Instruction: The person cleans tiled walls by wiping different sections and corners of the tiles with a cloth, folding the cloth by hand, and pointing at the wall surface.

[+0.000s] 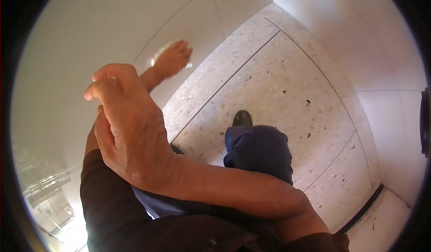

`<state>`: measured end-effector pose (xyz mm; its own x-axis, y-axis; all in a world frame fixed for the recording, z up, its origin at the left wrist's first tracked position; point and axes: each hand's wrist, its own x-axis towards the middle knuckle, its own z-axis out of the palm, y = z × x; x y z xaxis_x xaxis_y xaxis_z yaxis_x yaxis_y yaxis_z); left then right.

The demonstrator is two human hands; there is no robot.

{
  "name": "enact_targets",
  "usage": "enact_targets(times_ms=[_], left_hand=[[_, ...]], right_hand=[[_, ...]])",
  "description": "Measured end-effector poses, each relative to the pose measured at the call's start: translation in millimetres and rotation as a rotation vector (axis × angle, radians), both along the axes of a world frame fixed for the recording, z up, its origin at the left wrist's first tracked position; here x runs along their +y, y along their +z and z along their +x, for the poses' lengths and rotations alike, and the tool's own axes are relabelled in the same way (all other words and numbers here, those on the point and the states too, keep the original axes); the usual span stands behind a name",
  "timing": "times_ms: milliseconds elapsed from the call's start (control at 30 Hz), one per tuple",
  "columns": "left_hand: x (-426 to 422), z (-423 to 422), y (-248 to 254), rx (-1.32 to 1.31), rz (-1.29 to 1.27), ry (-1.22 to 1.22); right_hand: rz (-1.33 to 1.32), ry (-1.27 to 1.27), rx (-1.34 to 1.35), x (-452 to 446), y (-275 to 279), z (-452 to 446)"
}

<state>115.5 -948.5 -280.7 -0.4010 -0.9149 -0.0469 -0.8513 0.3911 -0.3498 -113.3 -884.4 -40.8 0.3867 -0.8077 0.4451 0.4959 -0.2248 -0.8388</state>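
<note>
My right hand (132, 128) is large in the foreground, its fingers bent around my left forearm (151, 78), which passes behind it. Beyond it, my left hand (173, 58) reaches out in front of the pale wall panel, blurred, with its fingers slightly apart and nothing visible in them. Bright white patches show around the edges of that hand; I cannot make out what they are. A dark sleeve (105, 198) covers the upper part of my left arm.
Pale glossy panels (81, 86) rise on the left and right (381, 68). Below is a speckled floor (278, 86) with dark joint lines. My dark shoe (242, 118) and blue trouser leg (260, 151) show at centre. A black object (425, 122) stands at the right edge.
</note>
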Motion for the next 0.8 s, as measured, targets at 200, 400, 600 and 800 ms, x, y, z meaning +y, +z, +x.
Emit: enact_targets(times_ms=[200,400,600,800], left_hand=[[-111,-29,121,-0.361,-0.552,-0.007],[-135,-42,30,-0.275,-0.409,0.004],[-33,-37,-39,-0.249,-0.012,0.109],[9,-31,-8,-0.380,0.135,0.081]], right_hand=[[-0.009,0.004,-0.065,6,6,-1],[0.018,0.031,-0.074,4,12,-3],[-0.023,0.052,-0.038,11,19,-8],[-0.358,-0.007,-0.053,26,17,-10]])
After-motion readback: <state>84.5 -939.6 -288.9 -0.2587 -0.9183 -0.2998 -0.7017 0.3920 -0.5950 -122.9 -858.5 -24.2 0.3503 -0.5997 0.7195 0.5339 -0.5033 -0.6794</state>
